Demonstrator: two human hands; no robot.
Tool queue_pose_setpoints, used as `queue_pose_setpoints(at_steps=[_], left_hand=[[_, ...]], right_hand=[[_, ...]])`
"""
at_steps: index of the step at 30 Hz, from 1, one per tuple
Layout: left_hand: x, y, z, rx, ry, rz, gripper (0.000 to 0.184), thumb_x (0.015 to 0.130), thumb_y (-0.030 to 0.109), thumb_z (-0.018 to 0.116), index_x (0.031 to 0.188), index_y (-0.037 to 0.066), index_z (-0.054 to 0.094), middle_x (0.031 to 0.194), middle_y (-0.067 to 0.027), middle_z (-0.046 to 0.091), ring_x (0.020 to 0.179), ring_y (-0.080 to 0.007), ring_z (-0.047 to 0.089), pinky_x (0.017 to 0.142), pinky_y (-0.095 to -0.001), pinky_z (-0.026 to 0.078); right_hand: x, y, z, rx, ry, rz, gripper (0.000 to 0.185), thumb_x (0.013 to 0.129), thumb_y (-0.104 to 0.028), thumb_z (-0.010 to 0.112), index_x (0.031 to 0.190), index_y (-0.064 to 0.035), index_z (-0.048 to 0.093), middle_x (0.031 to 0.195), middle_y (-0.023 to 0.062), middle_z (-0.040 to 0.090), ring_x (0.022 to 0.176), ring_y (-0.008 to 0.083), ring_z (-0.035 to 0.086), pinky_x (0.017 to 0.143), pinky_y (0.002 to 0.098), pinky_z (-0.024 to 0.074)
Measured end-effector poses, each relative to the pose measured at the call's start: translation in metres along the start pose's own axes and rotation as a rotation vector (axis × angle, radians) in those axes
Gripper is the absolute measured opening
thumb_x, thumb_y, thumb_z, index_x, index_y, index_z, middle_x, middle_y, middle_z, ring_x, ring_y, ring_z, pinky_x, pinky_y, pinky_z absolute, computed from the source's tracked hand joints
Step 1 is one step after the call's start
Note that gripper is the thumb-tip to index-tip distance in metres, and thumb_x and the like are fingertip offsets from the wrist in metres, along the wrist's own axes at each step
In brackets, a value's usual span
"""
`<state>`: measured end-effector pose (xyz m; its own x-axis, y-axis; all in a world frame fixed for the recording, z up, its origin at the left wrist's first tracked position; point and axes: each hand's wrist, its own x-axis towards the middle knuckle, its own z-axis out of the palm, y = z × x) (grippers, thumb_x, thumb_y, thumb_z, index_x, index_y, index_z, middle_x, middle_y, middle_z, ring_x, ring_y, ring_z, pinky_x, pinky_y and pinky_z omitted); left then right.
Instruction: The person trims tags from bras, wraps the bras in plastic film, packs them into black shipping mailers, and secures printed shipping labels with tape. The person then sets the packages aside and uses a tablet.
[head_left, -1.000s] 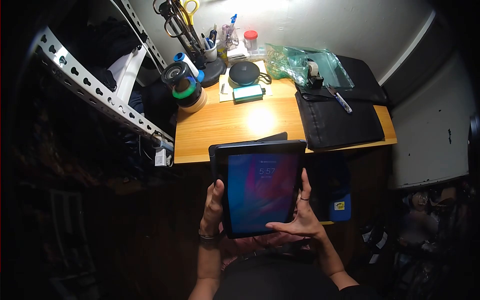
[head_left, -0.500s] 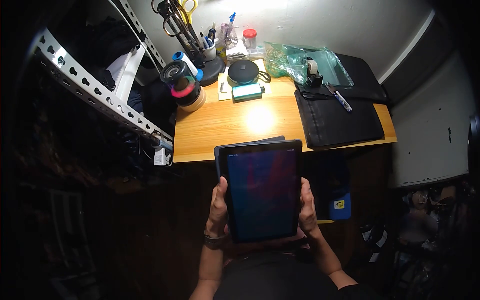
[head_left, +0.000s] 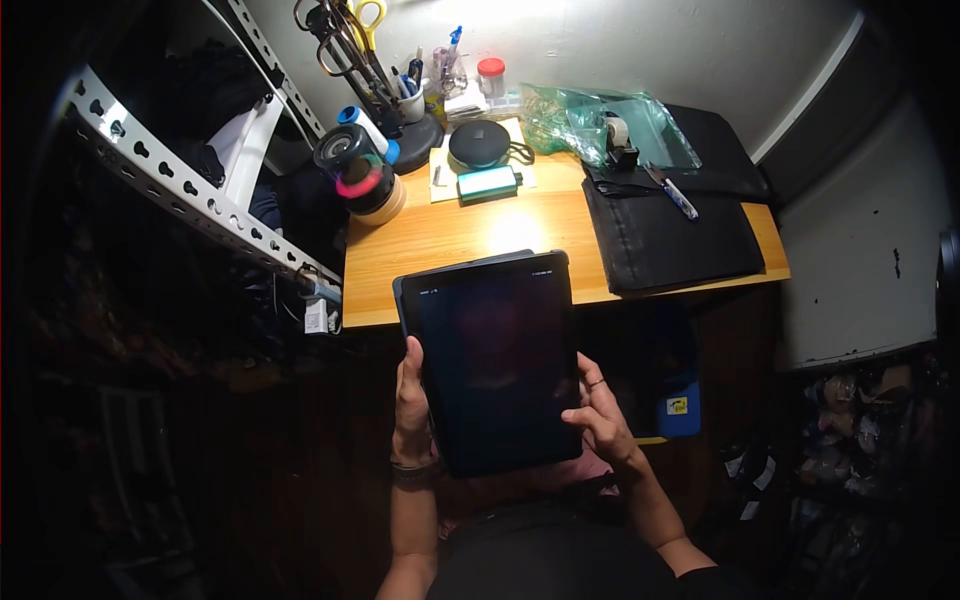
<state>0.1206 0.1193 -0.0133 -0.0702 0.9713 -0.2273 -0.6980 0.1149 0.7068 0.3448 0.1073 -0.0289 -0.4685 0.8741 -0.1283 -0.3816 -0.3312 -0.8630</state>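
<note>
A dark tablet (head_left: pixel 495 365) in a cover is held upright over my lap, in front of the table, its screen dim with small status marks along the top. My left hand (head_left: pixel 411 400) grips its left edge, thumb on the frame and the other fingers hidden behind. On the opposite side, my right hand (head_left: pixel 603 412) is at the lower right edge. Its thumb lies over the screen's border, and a ringed finger rests along the side. Part of the cover (head_left: pixel 480 260) pokes out behind the tablet's top.
On the wooden table (head_left: pixel 440 235) stand a round speaker (head_left: pixel 358 170), a black round case (head_left: pixel 479 145), a teal box (head_left: pixel 488 184) and a pen cup (head_left: pixel 411 105). Black folders (head_left: pixel 680 245) carry a tape dispenser (head_left: pixel 620 145) and a cutter (head_left: pixel 680 198). A metal shelf (head_left: pixel 170 180) flanks the left.
The tablet has shifted left and slightly up, tilting a little, and its screen looks darker. My right hand has loosened along the edge, its thumb now over the screen.
</note>
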Motion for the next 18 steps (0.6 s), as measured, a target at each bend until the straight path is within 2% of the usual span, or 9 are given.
queue_pose_setpoints(at_steps=[4, 12, 18], left_hand=[[-0.005, 0.0002, 0.0046, 0.076, -0.002, 0.011, 0.049, 0.097, 0.044, 0.033, 0.11, 0.001, 0.054, 0.09, -0.0045, 0.063, 0.075, -0.0105, 0.063, 0.064, -0.0221, 0.052], [-0.0064, -0.0053, 0.0012, 0.138, 0.003, 0.033, 0.052, 0.097, 0.045, 0.032, 0.108, 0.0, 0.056, 0.089, -0.0039, 0.062, 0.074, -0.01, 0.061, 0.063, -0.0214, 0.05], [-0.0063, -0.0043, 0.0065, 0.153, 0.004, 0.038, 0.055, 0.097, 0.047, 0.032, 0.111, -0.001, 0.054, 0.092, -0.0064, 0.063, 0.078, -0.0121, 0.062, 0.067, -0.0233, 0.051]], right_hand=[[-0.0038, -0.0058, 0.001, 0.0, -0.007, 0.088, 0.079, 0.072, 0.009, 0.044, 0.142, -0.0014, 0.011, 0.141, 0.0157, 0.027, 0.13, 0.0199, 0.029, 0.098, 0.0273, 0.0318], [-0.0059, -0.0081, 0.0018, -0.084, 0.032, 0.052, 0.079, 0.068, 0.01, 0.045, 0.14, 0.0, 0.015, 0.137, 0.0152, 0.031, 0.126, 0.0191, 0.033, 0.098, 0.0273, 0.0323], [-0.0053, -0.0077, -0.0017, -0.111, 0.036, 0.021, 0.078, 0.067, 0.009, 0.047, 0.139, 0.0002, 0.016, 0.133, 0.0156, 0.037, 0.123, 0.0192, 0.038, 0.098, 0.0278, 0.0327]])
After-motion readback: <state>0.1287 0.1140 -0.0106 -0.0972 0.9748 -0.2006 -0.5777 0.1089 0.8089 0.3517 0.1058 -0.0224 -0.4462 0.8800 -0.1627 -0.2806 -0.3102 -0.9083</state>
